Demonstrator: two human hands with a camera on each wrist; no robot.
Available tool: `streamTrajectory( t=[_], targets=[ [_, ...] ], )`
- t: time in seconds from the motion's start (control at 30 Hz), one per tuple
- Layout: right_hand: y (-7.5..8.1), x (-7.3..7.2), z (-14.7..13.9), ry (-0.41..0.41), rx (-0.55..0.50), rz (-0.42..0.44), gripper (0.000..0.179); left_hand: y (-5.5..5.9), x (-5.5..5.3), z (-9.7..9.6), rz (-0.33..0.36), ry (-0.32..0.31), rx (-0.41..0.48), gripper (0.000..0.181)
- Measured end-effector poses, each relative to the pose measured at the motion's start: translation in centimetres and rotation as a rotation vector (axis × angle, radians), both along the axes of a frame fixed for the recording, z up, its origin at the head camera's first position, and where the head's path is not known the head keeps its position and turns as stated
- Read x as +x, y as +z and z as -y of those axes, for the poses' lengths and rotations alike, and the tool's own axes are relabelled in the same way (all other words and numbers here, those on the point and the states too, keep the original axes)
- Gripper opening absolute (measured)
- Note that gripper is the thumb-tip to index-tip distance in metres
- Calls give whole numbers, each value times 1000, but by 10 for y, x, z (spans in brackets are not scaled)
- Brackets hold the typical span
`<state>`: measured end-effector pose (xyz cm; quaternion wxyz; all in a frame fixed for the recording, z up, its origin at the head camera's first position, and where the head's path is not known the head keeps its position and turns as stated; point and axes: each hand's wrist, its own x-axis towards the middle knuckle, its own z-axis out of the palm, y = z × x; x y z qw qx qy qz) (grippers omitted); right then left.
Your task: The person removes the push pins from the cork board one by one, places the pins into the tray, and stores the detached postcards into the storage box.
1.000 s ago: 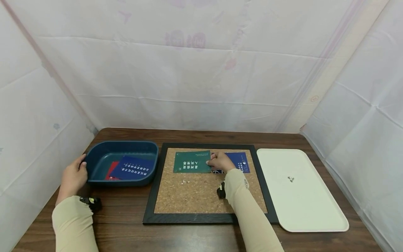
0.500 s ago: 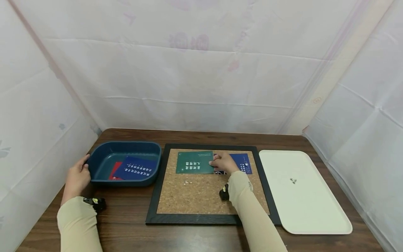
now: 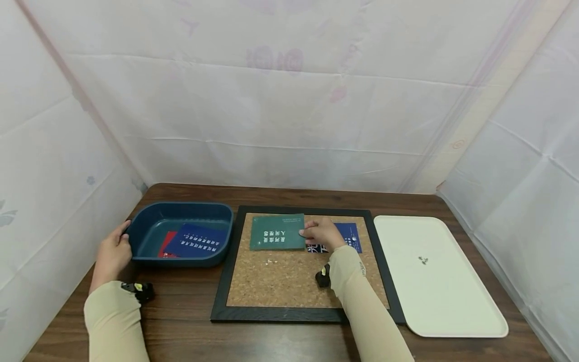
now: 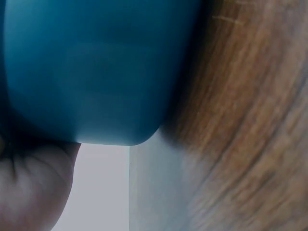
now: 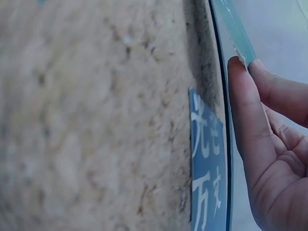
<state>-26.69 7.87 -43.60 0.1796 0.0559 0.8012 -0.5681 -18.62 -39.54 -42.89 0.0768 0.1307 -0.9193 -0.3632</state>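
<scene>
My right hand (image 3: 322, 234) pinches the right edge of a green card (image 3: 277, 232) with white print. In the right wrist view the pinched card (image 5: 236, 29) stands off the cork surface (image 5: 96, 115), between thumb and finger. Behind that hand, a dark blue card (image 3: 349, 236) with white characters lies on the framed cork board (image 3: 280, 281), partly hidden. My left hand (image 3: 110, 254) grips the left side of a teal plastic basin (image 3: 181, 262). Inside the basin a blue card (image 3: 195, 240) overlaps a red card (image 3: 166, 246).
A cream tray (image 3: 448, 296) stands right of the board, with a small cluster of tiny metallic pieces (image 3: 422, 260) on it. Small whitish bits (image 3: 270, 261) dot the cork. The wooden table (image 3: 181, 322) is bounded by white sheeting (image 3: 280, 115) at the back and sides.
My right hand has raised the green card off the cork and shifted it slightly left, uncovering more of the blue card on the board. The left hand keeps its grip on the basin.
</scene>
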Motion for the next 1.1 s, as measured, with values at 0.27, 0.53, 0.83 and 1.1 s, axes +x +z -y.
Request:
streamTrajectory(
  t=[0.27, 0.53, 0.83, 1.1],
  targets=[
    [10, 1, 4, 23, -32, -12, 34, 0, 0, 1, 2, -1, 9, 50],
    [21, 3, 10, 39, -86, -15, 34, -1, 0, 1, 4, -3, 14, 50],
    [32, 3, 22, 59, -128, -17, 38, 0, 0, 0, 1, 6, 16, 50],
    [40, 4, 35, 96, -129, -34, 39, 0, 0, 0, 5, 6, 19, 50]
  ],
)
